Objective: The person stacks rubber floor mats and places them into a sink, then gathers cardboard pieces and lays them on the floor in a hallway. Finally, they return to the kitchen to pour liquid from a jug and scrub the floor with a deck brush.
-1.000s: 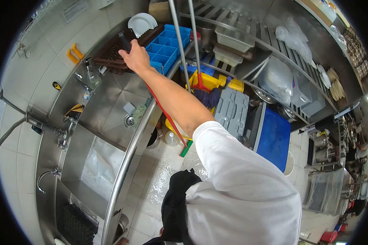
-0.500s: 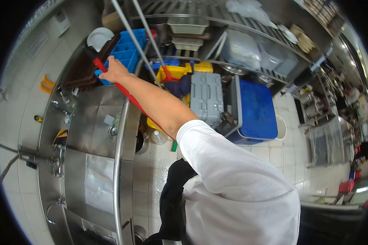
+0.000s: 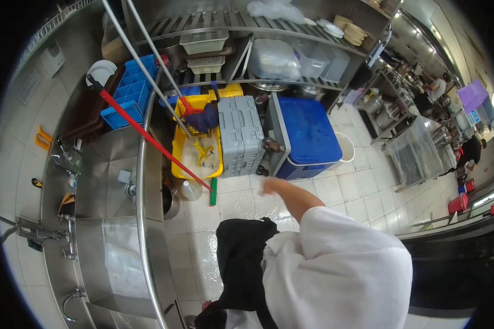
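My right hand (image 3: 269, 187) is held out over the floor, near the front of the grey crate (image 3: 240, 134) and the blue-lidded cooler box (image 3: 312, 131). Motion smears its fingers, and nothing shows in it. Apart from it, a long red pole (image 3: 148, 137) with a green head (image 3: 213, 192) stands slanted, its head on the wet floor and its upper part against the sink edge. Two mops, one with a yellow head (image 3: 204, 153) and one with a dark head (image 3: 203, 119), stand at the yellow mop bucket (image 3: 181, 156). My left hand is out of sight.
A steel double sink (image 3: 112, 181) with a front rail (image 3: 141, 192) runs along the left. Slatted shelves (image 3: 236, 27) hold baskets and bags at the back. A white bucket (image 3: 344, 147) stands beside the cooler. Co-workers (image 3: 436, 88) are far right. The floor tiles (image 3: 197, 241) look wet.
My right hand has come away from the upper part of the red pole and moved right, over the floor. The pole now leans on the sink by itself. The view has shifted.
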Demonstrator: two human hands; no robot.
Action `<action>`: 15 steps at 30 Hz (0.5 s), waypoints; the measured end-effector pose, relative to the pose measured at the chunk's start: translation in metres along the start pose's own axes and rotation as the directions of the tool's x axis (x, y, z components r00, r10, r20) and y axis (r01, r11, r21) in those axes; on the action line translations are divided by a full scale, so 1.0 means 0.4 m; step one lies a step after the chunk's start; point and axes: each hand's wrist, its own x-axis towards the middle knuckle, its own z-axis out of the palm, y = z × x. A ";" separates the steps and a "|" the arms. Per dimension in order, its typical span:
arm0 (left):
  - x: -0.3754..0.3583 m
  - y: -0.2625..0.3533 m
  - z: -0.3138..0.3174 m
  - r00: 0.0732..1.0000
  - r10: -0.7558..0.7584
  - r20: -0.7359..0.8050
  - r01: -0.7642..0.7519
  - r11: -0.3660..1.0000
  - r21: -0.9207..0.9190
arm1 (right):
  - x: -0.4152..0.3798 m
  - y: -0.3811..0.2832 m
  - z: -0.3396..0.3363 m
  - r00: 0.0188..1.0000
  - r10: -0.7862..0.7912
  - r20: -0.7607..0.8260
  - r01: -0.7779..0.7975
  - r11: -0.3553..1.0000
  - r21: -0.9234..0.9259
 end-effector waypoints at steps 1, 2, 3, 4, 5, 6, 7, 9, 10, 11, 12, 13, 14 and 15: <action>0.002 0.003 0.003 1.000 -0.002 0.004 0.002 1.000 0.002 | 0.038 0.162 0.198 0.963 0.164 -0.216 -0.179 0.983 -0.052; 0.002 0.011 0.009 1.000 -0.005 0.008 0.005 1.000 0.005 | 0.048 0.377 0.365 0.964 -0.059 -0.258 0.040 0.996 -0.081; 0.004 0.020 0.012 1.000 -0.006 0.014 0.005 1.000 0.012 | 0.047 0.570 0.510 0.917 -0.279 -0.286 0.251 0.959 -0.131; 0.003 0.039 0.023 1.000 -0.003 0.018 0.002 1.000 0.026 | -0.122 0.532 0.457 0.992 0.122 -0.034 -0.114 0.979 0.171; 0.005 0.053 0.035 1.000 -0.002 0.027 0.001 0.999 0.043 | -0.198 0.535 0.432 0.954 0.293 0.060 -0.298 0.911 0.286; 0.016 0.073 0.052 0.999 0.000 0.040 -0.003 0.998 0.066 | -0.262 0.533 0.404 0.913 0.394 0.106 -0.402 0.826 0.396; 0.018 0.099 0.075 0.999 0.001 0.049 -0.006 0.996 0.088 | -0.299 0.542 0.385 0.876 0.464 0.130 -0.462 0.730 0.503; 0.025 0.151 0.123 0.997 0.008 0.077 -0.019 0.989 0.145 | -0.328 0.568 0.354 0.829 0.542 0.139 -0.472 0.546 0.692; 0.027 0.177 0.149 0.996 0.012 0.089 -0.027 0.984 0.174 | -0.326 0.577 0.331 0.816 0.562 0.130 -0.441 0.461 0.771; 0.031 0.204 0.181 0.995 0.016 0.099 -0.036 0.979 0.201 | -0.320 0.583 0.308 0.808 0.575 0.129 -0.407 0.386 0.828; 0.039 0.237 0.221 0.994 0.022 0.111 -0.047 0.973 0.225 | -0.315 0.590 0.282 0.810 0.574 0.117 -0.367 0.343 0.865; 0.044 0.269 0.263 0.991 0.029 0.130 -0.061 0.965 0.253 | -0.313 0.593 0.262 0.825 0.556 0.102 -0.325 0.320 0.890; 0.049 0.304 0.314 0.989 0.037 0.143 -0.076 0.957 0.278 | -0.298 0.607 0.242 0.837 0.542 0.082 -0.281 0.297 0.913; 0.052 0.335 0.367 0.986 0.041 0.162 -0.088 0.952 0.294 | -0.240 0.648 0.268 0.859 0.512 -0.004 -0.231 0.394 0.890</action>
